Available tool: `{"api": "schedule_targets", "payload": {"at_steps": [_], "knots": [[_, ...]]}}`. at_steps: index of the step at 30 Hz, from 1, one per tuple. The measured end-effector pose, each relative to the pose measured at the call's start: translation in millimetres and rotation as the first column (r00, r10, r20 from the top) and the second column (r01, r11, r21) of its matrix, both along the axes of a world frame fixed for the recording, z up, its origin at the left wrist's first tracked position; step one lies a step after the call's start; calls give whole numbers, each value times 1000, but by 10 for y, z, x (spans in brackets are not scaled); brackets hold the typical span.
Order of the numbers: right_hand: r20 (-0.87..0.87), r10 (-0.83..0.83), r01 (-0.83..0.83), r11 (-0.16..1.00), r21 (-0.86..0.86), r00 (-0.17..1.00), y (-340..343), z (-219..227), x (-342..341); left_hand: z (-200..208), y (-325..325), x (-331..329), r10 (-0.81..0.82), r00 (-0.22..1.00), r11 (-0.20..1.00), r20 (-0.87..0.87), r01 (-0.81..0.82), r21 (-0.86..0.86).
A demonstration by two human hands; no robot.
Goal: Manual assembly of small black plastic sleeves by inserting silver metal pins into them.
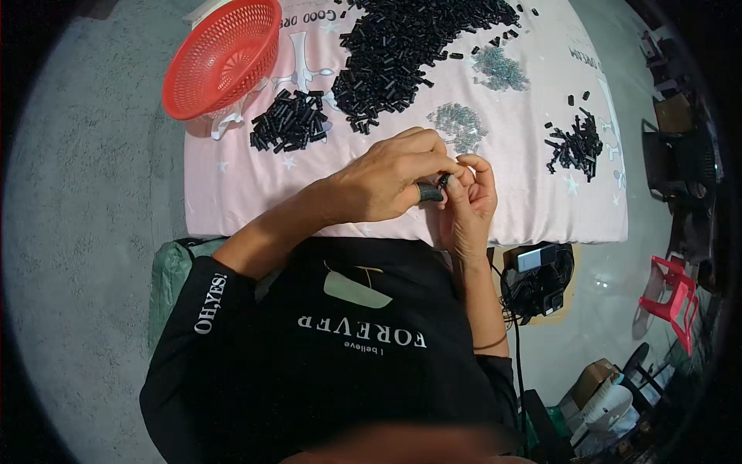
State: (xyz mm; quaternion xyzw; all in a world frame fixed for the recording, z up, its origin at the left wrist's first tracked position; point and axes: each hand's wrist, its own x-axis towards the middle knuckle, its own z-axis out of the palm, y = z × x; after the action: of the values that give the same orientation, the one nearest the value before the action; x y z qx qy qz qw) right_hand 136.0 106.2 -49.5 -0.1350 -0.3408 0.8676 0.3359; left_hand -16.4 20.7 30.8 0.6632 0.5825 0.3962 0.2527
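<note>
Black, a small piece (444, 180) is pinched between the fingertips of the left hand (390, 178) and right hand (473, 203), partly hidden by them; on the desk (529, 205), clear bits (459, 127) are spread at twelve o'clock, a black heap (402, 54) at eleven; the left forearm (277, 224) is angled from eight
</note>
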Motion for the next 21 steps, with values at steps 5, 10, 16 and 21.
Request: {"api": "schedule_targets", "payload": {"at_steps": [5, 10, 16, 21], "knots": [[-31, 59, -60, 998, -18, 998, 27, -21, 16, -35, -17, 52, 7, 998, 999, 63, -9, 34], [-17, 80, -80, 997, -1, 997, 28, 1, 26, -83, -63, 127, 71, 997, 990, 23, -73, 118], [15, 109, -109, 993, 38, 994, 30, 8, 50, -160, -118, 202, 161, 987, 971, 9, -160, 179], [3, 131, -131, 990, 56, 991, -24, 28, 13, -178, -188, 149, 231, 970, 959, 75, -240, 150]]}}
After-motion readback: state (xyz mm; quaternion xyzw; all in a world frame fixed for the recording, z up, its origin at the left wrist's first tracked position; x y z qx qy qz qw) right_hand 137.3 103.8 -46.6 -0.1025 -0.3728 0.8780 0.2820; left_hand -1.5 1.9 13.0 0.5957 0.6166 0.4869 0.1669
